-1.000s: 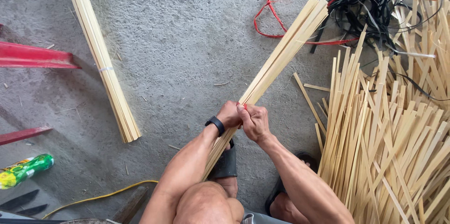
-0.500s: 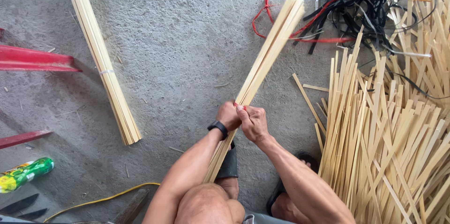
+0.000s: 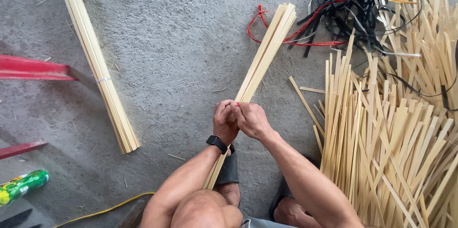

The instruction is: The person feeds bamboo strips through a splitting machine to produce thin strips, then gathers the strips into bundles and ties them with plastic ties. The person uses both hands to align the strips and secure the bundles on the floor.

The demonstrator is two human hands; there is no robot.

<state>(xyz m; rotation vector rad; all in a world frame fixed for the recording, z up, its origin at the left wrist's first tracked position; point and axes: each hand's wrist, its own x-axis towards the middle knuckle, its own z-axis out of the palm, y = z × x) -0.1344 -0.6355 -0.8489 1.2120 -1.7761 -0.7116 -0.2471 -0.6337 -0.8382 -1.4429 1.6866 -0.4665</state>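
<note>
A bundle of pale bamboo strips (image 3: 267, 51) slants from my lap up toward the top middle. My left hand (image 3: 224, 122), with a black watch on its wrist, and my right hand (image 3: 251, 119) are clasped together around the bundle's middle. Both fists are closed tight on it, and a small bit of red shows between the fingers. The bundle's lower end (image 3: 213, 176) passes behind my left forearm.
A tied bundle of strips (image 3: 95, 61) lies on the concrete at left. A big loose heap of strips (image 3: 391, 132) fills the right side. Black and red straps (image 3: 343, 8) tangle at top right. Red bars (image 3: 33, 68), a green bottle (image 3: 21, 187) and a yellow cord (image 3: 105, 209) sit left.
The held bundle has swung left, so it now stands steeper. My two hands have closed more tightly together around its middle.
</note>
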